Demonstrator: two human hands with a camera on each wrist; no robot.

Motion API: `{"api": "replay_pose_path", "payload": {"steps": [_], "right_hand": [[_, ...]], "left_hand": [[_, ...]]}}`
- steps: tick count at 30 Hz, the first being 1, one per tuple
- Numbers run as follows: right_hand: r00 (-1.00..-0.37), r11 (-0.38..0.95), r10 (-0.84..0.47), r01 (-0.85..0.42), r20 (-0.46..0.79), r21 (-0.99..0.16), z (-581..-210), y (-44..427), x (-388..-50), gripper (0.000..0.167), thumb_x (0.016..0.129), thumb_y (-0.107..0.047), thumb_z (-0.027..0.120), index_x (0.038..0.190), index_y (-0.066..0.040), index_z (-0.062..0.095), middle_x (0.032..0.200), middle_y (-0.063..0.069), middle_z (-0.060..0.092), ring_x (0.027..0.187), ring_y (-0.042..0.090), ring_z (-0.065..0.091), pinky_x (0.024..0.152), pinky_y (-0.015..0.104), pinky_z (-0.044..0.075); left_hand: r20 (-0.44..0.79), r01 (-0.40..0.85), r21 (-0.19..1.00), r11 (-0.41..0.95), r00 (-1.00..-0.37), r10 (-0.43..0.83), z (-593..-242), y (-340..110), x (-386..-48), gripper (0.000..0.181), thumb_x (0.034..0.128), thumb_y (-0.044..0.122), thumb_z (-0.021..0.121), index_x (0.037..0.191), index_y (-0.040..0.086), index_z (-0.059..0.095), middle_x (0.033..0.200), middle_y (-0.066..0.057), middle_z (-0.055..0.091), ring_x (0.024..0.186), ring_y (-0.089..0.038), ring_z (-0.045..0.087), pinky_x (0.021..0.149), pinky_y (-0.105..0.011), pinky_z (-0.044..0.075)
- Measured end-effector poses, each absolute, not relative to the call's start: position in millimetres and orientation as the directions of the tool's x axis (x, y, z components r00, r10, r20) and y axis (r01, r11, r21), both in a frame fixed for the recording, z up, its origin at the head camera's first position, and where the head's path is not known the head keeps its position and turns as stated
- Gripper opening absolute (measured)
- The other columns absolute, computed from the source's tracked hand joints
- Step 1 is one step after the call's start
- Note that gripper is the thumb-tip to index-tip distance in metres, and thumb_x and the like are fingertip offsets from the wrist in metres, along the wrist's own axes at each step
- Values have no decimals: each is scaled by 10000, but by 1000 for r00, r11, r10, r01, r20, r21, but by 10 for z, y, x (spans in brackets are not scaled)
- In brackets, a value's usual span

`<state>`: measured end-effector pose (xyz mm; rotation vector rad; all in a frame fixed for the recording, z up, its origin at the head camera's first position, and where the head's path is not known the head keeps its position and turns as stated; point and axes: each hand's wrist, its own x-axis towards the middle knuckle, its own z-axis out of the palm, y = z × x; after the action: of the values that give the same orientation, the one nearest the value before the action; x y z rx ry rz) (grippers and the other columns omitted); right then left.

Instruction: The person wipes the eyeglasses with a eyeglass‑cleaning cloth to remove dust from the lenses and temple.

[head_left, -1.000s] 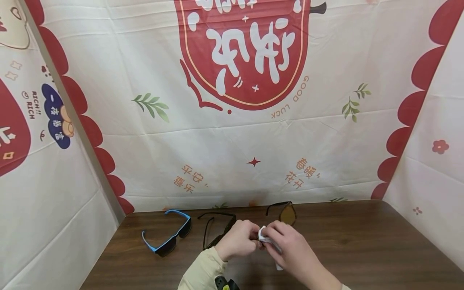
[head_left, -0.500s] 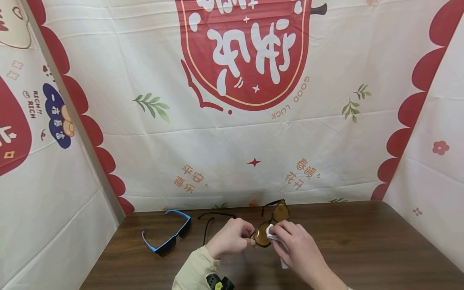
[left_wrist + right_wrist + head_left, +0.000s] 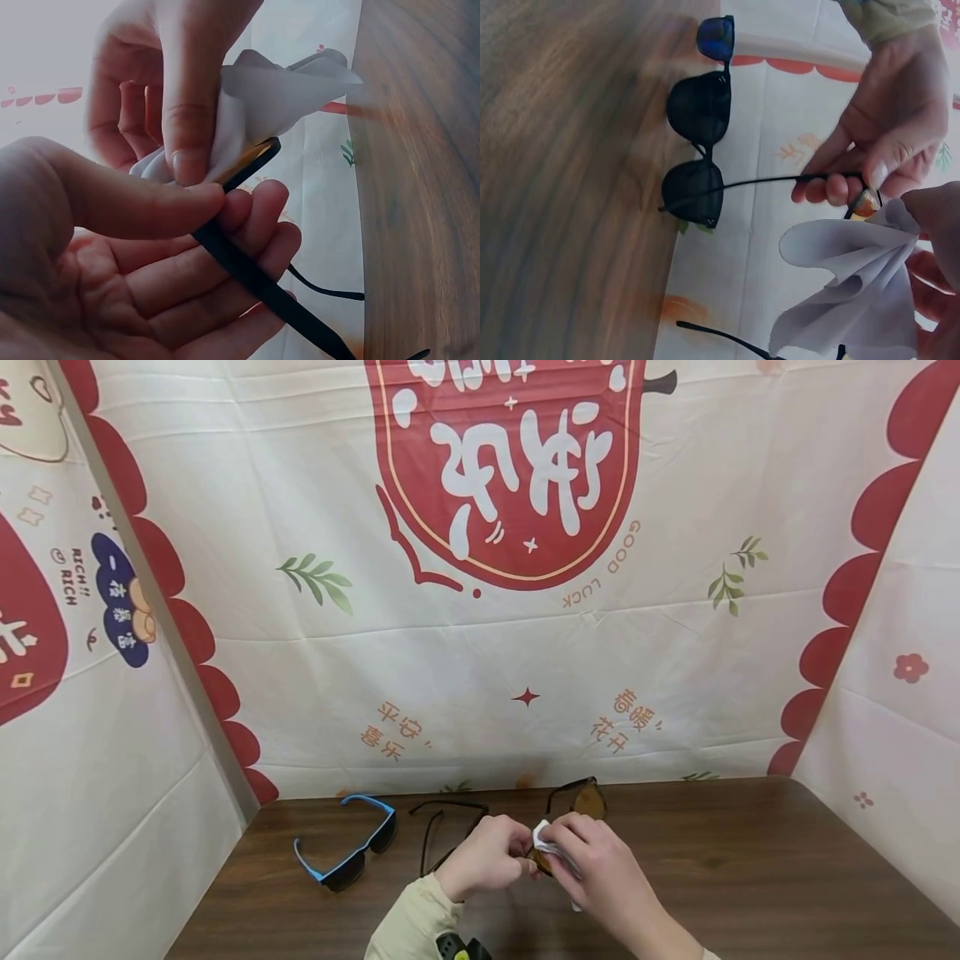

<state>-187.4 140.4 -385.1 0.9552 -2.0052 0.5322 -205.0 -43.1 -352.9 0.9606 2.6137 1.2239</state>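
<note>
Dark wood-grain bench (image 3: pixel 750 860) spreads across the near ground. Over it, the left hand (image 3: pixel 483 857) pinches amber-lensed sunglasses with a thin dark frame (image 3: pixel 589 802) near one hinge, its grip narrowed between thumb and fingers. Just right of it, the right hand (image 3: pixel 606 864) has a tight grip on a thin pale-grey cloth (image 3: pixel 847 292), bunched at the near lens. Wiping of that lens looks under way; the far lens is uncovered, and whether it has been wiped cannot be told. All-black sunglasses (image 3: pixel 699 111) lie to the left, then blue-framed, dark-lensed sunglasses (image 3: pixel 346 871) farther left; whether these are done or left is unclear. Farthest back hangs a white, red-printed fabric backdrop (image 3: pixel 450 656).
</note>
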Motion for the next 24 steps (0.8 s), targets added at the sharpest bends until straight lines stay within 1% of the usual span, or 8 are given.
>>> {"api": "replay_pose_path", "payload": {"steps": [1,4,7,8,11,14,22,24], "right_hand": [[-352,606,-441,-795,826,-15,-3862,1393,-1866,333,665,-58,814,942,-153,655,926,-63,588,778,124,568,652,314,493],[-321,577,-458,-817,829,2,-3904,1373,-1845,73,892,-192,671,952,-153,658,951,-52,585,790,133,566,671,307,489],[-320,567,-467,-824,824,1,-3936,1380,-1827,296,1003,-341,436,947,-154,659,967,-47,585,795,129,565,678,294,481],[-321,565,-471,-825,822,2,-3944,1388,-1825,310,1007,-344,420,948,-156,658,969,-50,586,796,128,565,680,294,478],[-327,562,-488,-827,810,5,-3966,1436,-1817,89,925,-234,610,953,-162,654,970,-58,587,792,121,564,678,283,461],[-326,562,-496,-827,805,11,-3990,1497,-1814,217,763,-139,738,959,-172,650,964,-64,588,771,121,559,663,268,446],[-380,634,-445,-773,811,-15,-3981,1596,-1841,251,715,-141,756,937,-184,646,934,-101,587,758,93,560,635,253,421],[-390,652,-422,-758,818,-25,-3964,1603,-1849,145,812,-207,717,939,-175,653,928,-102,590,750,95,555,624,255,422]], "left_hand": [[176,507,719,475,-795,581,-3530,-433,-2050,165,762,-95,623,711,58,655,589,51,628,499,1,406,491,-160,287],[199,523,713,467,-789,581,-3535,-441,-2055,187,730,-113,596,724,60,663,565,80,560,507,-3,396,492,-160,288],[200,524,714,464,-788,582,-3530,-449,-2055,181,731,-114,595,717,54,662,567,63,561,508,-13,387,496,-164,281],[197,519,718,463,-790,580,-3528,-452,-2053,172,740,-107,609,715,55,661,571,53,573,512,-14,393,502,-166,285],[190,506,725,467,-799,571,-3523,-460,-2041,150,758,-82,649,701,57,653,570,34,593,513,-13,398,504,-172,286],[180,495,727,476,-806,564,-3520,-469,-2032,150,768,-68,660,693,61,645,563,61,590,517,-9,404,506,-173,286],[166,494,722,485,-803,573,-3520,-486,-2037,154,768,-73,650,722,70,686,593,57,649,547,20,445,528,-153,309],[161,496,720,485,-799,579,-3520,-486,-2038,158,767,-76,648,720,70,685,588,58,644,534,14,428,516,-155,298]]}}
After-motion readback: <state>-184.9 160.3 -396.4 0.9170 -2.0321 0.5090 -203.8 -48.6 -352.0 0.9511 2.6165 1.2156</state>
